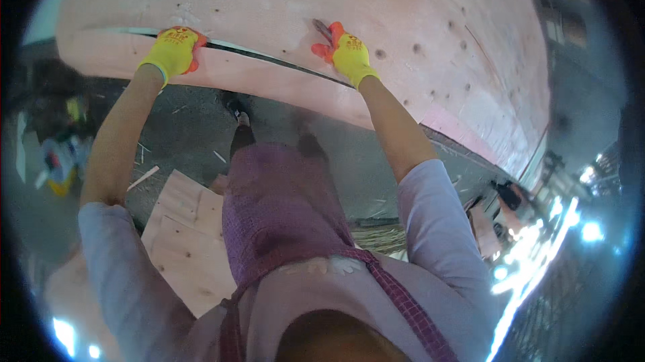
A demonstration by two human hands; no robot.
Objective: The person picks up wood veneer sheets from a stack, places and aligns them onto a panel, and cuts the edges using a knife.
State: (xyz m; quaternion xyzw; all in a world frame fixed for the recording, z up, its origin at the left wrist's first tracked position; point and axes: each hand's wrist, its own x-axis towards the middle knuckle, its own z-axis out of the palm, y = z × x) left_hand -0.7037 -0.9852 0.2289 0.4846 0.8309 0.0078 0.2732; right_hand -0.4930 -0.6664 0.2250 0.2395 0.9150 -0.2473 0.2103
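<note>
One yellow-gloved left hand (173, 51) is gripping a long, crosswise pale-wood strip (269, 75); beyond it, the yellow-gloved right hand (347, 51) is holding a slim dark tool (321, 28).

The floor (195, 140) is dark grey, with thin bits of wood (142, 178) lying on it. Over on the right, a round light (591, 231) shines very bright near a long white streak (537, 274). A white glow (64, 335) shows low on the left. The far right looks dim and blurry.

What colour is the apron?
The apron is purple; it shows best in the head view.
</note>
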